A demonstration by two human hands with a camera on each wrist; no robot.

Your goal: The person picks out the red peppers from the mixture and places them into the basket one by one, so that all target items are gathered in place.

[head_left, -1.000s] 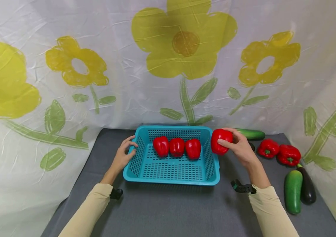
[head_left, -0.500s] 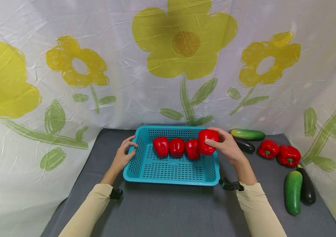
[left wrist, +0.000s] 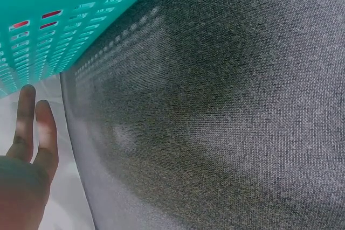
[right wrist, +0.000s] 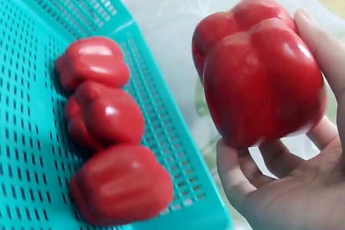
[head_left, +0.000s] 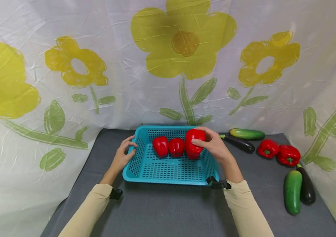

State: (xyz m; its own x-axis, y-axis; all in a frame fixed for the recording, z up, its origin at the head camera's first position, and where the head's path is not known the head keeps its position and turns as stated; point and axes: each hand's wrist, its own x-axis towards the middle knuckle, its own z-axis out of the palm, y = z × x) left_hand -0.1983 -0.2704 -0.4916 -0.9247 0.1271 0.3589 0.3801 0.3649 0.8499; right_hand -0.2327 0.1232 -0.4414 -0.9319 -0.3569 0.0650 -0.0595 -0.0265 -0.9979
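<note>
Holding red pepper (head_left: 194, 144) upright, long axis vertical, right hand (head_left: 215, 146) grip curled round it; left hand (head_left: 122, 154) grips basket (head_left: 172, 169) rim.

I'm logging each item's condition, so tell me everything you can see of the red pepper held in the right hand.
The held pepper is a glossy, blocky red bell pepper with rounded lobes and deep grooves; no stem shows. The right hand grips it, fingers and thumb curled round it, above the teal basket, over the row of three peppers lying inside. It looks smooth and undamaged, and touches only the hand.
</note>
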